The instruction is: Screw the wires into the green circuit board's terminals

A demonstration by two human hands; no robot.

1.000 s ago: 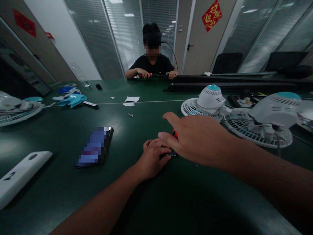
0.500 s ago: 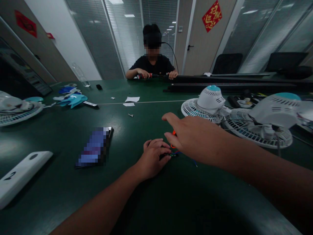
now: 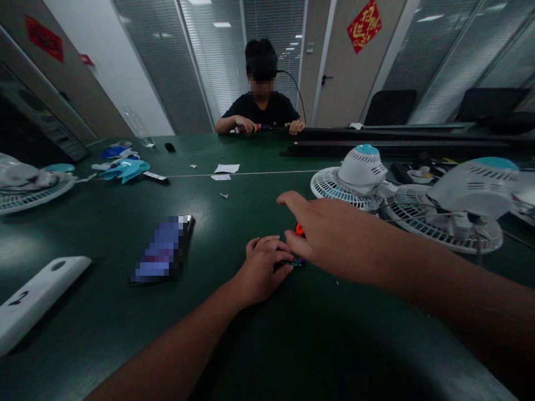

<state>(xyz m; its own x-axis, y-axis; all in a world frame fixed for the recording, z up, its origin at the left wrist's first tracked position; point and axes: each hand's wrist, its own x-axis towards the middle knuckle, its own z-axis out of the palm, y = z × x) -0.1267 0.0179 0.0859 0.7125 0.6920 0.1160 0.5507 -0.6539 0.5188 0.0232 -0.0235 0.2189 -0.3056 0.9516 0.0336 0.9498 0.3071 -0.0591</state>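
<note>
Left hand (image 3: 261,270) flat down on the dark green bench (image 3: 251,345), fingers (image 3: 267,245) curled together and pressing on a small dark circuit piece (image 3: 295,263) near the bench's middle; only the piece's right edge peeking out past the knuckles. Right hand (image 3: 330,234) hovering just above and to the right, back of the hand toward the camera, index finger stretched forward, thumb tucked down against a small orange-handled tool (image 3: 299,229); grip on the tool mostly hidden behind the hand, so cannot tell whether truly pinched. A thin blue wire (image 3: 334,280) barely showing on the bench under the right wrist.

Off to the right, two white plastic desk fans with teal caps lying dismantled: nearer white fan (image 3: 468,203) at the right edge, farther white fan (image 3: 353,175) just beyond the right hand. To the left, a flat dark phone (image 3: 165,250) with its screen blurred, and a long white plastic panel marked with a digit (image 3: 35,298) at the near left corner; another white fan grille (image 3: 29,186) at the far left edge. Farther back, blue gloves (image 3: 123,167) and scraps of white paper (image 3: 225,170). Across the bench, a person in a black shirt (image 3: 261,108) seated, both hands on a red-handled tool (image 3: 251,128).
</note>
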